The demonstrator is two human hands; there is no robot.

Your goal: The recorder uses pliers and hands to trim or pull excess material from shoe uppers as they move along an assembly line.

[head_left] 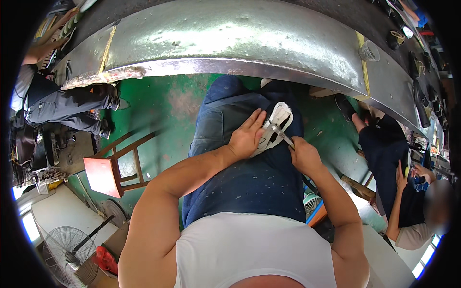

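A white shoe upper (283, 113) with a fuzzy edge and a dark opening rests on my lap, tilted to the right. My left hand (247, 137) lies along its left side, fingers stretched out and close together, pressing on it. Closed around the handle of a slim metal tool (283, 136), my right hand (306, 156) is to the right of the upper. The tool's shiny end reaches across the opening of the upper. Its exact kind cannot be made out, as my fist covers the handle.
A long metal-topped workbench (230, 41) spans the space ahead of my knees. At left are a wooden stool (103, 175), a standing fan (69, 249) and a co-worker's legs (72, 108). A seated person (384, 163) works at right; a clear cup (369, 50) is on the bench.
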